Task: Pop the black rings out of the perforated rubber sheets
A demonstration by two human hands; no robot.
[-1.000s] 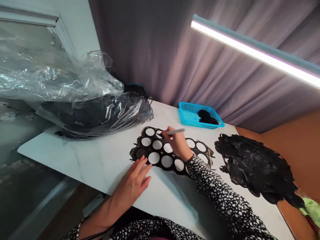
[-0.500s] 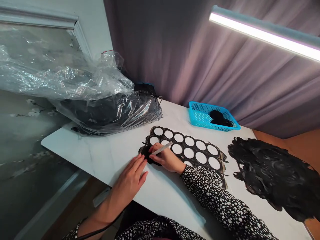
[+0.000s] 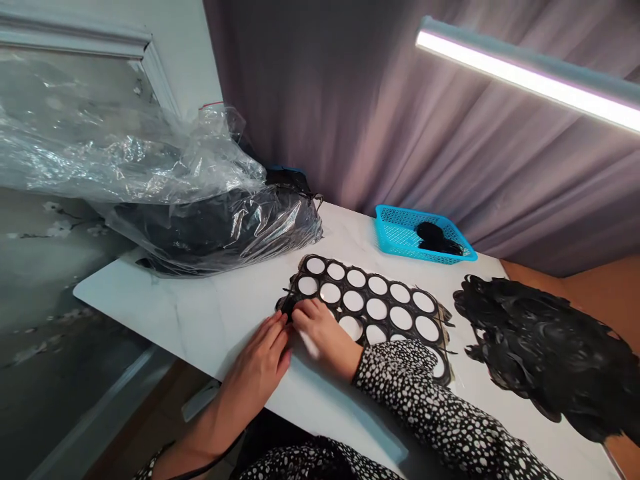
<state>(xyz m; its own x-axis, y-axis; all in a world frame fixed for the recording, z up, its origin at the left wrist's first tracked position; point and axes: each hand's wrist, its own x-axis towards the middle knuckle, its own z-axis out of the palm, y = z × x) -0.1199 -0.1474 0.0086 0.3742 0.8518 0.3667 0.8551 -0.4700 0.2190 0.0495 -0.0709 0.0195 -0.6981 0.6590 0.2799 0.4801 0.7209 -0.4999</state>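
A black sheet [image 3: 365, 287] with rows of round holes lies on the white tabletop, and the white surface shows through the holes. At its near left corner, my left hand [image 3: 263, 353] rests low, fingers stretched forward and their tips on the black edge. Right beside them, my right hand [image 3: 323, 333] has its fingers bent and pressed together over the same corner. A pale blurred streak shows under the right palm; I cannot make out what it is. The fingertips of the right hand and whatever they hold are hidden.
A clear plastic bag [image 3: 235, 233] full of black material stands at the back left. Behind the sheet is a blue basket [image 3: 387, 243] with black round pieces [image 3: 435, 239] inside. A large black pile [image 3: 545, 347] covers the right side, and a light bar [image 3: 525, 73] hangs above.
The thin pale blade that stuck up from my right hand no longer shows. That hand has turned over and its fingers have drawn down to the sheet's corner, close to my left fingertips.
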